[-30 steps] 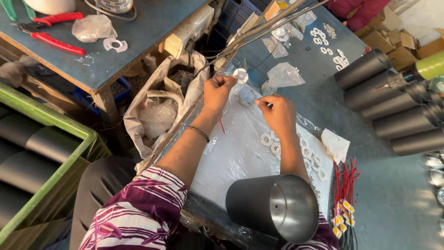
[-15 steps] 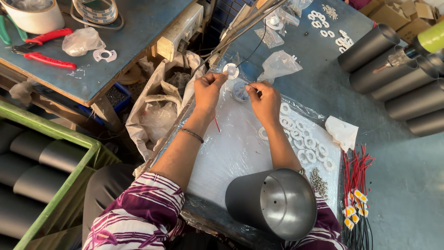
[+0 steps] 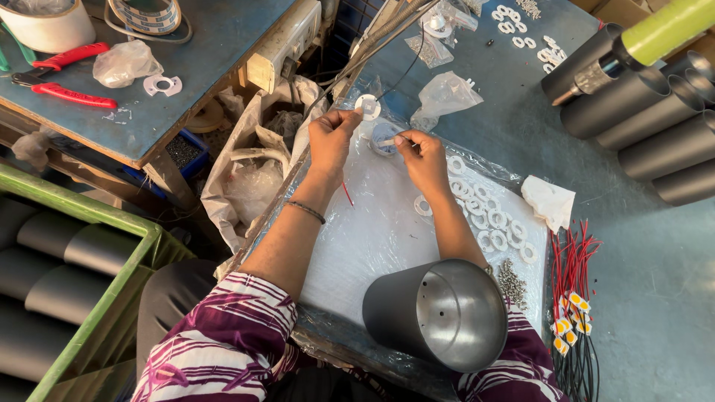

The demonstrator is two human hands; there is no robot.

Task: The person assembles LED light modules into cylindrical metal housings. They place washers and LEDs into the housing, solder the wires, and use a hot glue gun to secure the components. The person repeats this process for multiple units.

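Nearest: dark metal lamp housing (image 3: 439, 313) lying on its side at the bench (image 3: 655, 246) edge, open mouth toward the camera. Right of it, small screws (image 3: 512, 281) and red/black leads with yellow LED chips (image 3: 570, 313), laid within reach. White ring gaskets (image 3: 484, 216) are scattered on the plastic sheet (image 3: 372, 238), which seems to be there to keep parts clean. Left hand (image 3: 330, 141): fingers pinched shut on a white round disc (image 3: 367, 106), raised off the sheet, a red wire (image 3: 346, 192) hanging under the palm. Right hand (image 3: 423, 160): fingers closed on a thin pale piece, too small to name, just beside the disc. Far right: stacked dark tubes (image 3: 655, 126). Far left: red pliers (image 3: 63, 89).
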